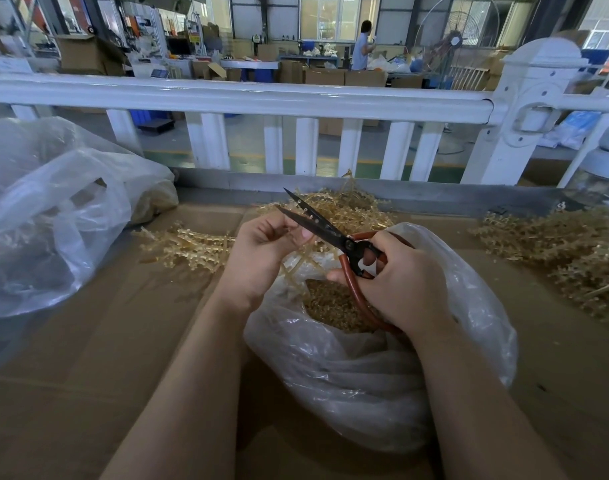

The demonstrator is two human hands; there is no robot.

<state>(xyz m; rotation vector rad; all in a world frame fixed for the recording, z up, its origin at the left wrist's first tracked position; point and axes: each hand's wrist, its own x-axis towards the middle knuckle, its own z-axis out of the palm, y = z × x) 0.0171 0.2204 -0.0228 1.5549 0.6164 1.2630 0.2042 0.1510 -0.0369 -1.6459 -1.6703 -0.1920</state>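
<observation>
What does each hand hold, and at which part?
The right hand grips the scissors by their red handle loops. The left hand pinches a thin yellowish plastic strand near the open blades.

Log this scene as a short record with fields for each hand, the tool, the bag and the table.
left hand: pinches a tan plastic strand beside the blades
right hand: grips the scissors
tool: red handles, blades open
plastic bag: open under both hands, holds small tan pieces
table: cardboard cover, strand piles behind
far left: large clear bag
</observation>
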